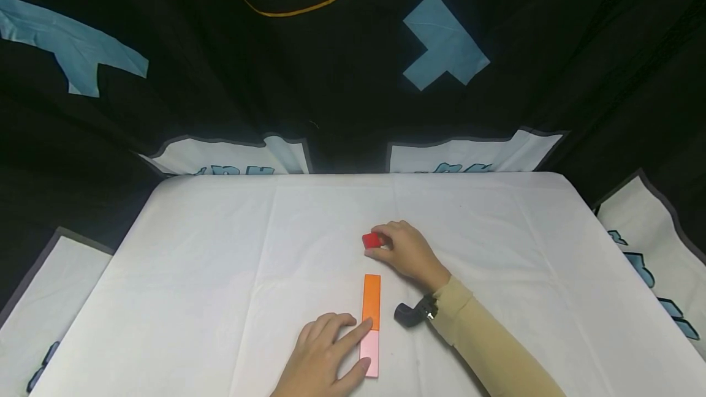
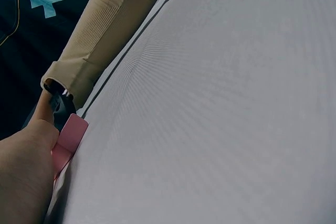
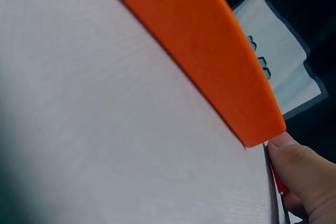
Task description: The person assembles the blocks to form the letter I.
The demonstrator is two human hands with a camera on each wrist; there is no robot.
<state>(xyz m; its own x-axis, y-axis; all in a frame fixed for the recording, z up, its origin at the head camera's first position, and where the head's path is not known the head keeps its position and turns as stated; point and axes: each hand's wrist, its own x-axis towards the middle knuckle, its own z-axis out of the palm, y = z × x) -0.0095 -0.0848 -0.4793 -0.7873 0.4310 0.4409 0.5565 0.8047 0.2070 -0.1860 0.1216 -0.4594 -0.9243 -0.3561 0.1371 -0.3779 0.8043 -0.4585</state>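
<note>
An orange block (image 1: 372,296) and a pink block (image 1: 371,345) lie end to end in a line on the white table. My left hand (image 1: 324,354) rests beside them, its index fingertip touching near their joint and its thumb touching the pink block's lower part. Farther up the table, my right hand (image 1: 408,251) pinches a small red block (image 1: 371,241) between thumb and fingers, apart from the orange one. In the left wrist view the pink block (image 2: 72,132) shows past the hand. The orange block (image 3: 210,61) looms large in the right wrist view, partly hiding the red block.
A white cloth covers the table (image 1: 165,274). Behind it hangs a dark curtain (image 1: 331,78) with light blue patches. A black wrist camera (image 1: 410,314) sticks out from the right wrist, close to the orange block's right side.
</note>
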